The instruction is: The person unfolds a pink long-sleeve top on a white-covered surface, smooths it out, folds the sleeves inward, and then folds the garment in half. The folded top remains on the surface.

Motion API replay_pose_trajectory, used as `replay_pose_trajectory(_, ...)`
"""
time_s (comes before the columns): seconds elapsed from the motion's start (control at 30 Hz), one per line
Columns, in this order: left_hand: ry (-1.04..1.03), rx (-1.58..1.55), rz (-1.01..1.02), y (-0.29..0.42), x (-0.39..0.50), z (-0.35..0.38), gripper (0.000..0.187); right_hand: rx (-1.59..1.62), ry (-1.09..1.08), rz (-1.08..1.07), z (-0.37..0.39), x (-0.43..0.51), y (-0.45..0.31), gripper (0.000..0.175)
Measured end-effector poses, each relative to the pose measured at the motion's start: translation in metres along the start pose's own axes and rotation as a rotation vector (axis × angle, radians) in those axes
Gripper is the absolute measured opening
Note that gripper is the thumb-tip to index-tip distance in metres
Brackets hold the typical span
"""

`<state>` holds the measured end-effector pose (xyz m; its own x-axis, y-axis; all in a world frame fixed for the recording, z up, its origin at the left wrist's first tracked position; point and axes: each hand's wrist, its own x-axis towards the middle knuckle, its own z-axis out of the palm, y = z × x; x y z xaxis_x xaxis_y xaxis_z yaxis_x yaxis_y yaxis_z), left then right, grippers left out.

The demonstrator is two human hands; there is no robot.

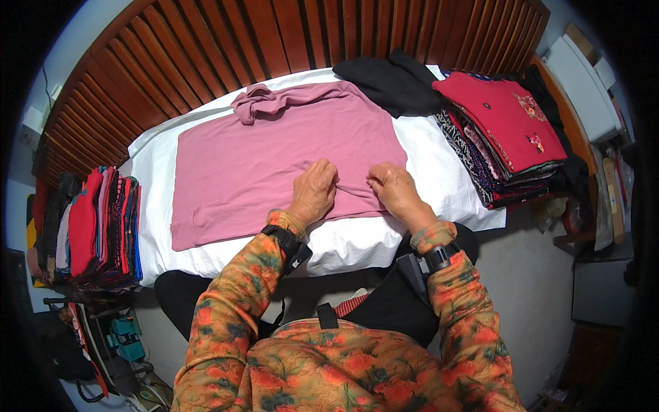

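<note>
A pink long-sleeved garment lies spread on a white cloth in front of me. One sleeve is bunched up along its far edge. My left hand pinches the fabric near the edge closest to me, fingers curled under. To its right, my right hand grips the same garment close to its right end. Creases run through the cloth between both hands. The fingertips are partly hidden by the knuckles.
A black garment lies crumpled at the far edge, beside a tall stack of folded clothes topped by a red embroidered one. Another stack of folded clothes stands at left. A slatted wooden headboard closes off the back.
</note>
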<state>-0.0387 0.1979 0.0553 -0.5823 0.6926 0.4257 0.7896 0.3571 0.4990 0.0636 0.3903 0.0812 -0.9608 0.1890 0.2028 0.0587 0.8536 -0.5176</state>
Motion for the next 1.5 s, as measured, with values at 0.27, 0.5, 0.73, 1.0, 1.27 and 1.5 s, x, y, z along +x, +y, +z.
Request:
replay_pose_trajectory(0.27, 0.001, 0.000, -0.004, -0.001, 0.000, 0.001, 0.016, -0.065, -0.014, -0.082, 0.020, 0.002, 0.005, 0.006)
replay_pose_trajectory(0.5, 0.009, -0.005, -0.011, 0.000, -0.001, 0.000, 0.016, -0.154, -0.010, -0.195, 0.021, 0.002, -0.002, 0.002)
replay_pose_trajectory(0.73, 0.035, 0.013, 0.015, 0.001, -0.001, 0.001, 0.016, -0.074, 0.044, 0.143, 0.020, 0.000, 0.011, 0.014)
replay_pose_trajectory(1.0, 0.036, 0.006, 0.004, 0.000, -0.001, -0.001, 0.016, 0.537, -0.018, 0.395, -0.005, 0.001, 0.005, 0.015)
replay_pose_trajectory(1.27, 0.026, 0.015, -0.003, -0.001, -0.003, 0.001, 0.017, 1.022, -0.102, 0.488, -0.029, -0.001, -0.014, 0.016)
replay_pose_trajectory(1.5, 0.031, 0.002, 0.012, -0.001, -0.003, 0.000, 0.018, 1.051, -0.141, 0.489, -0.031, -0.003, -0.017, 0.018)
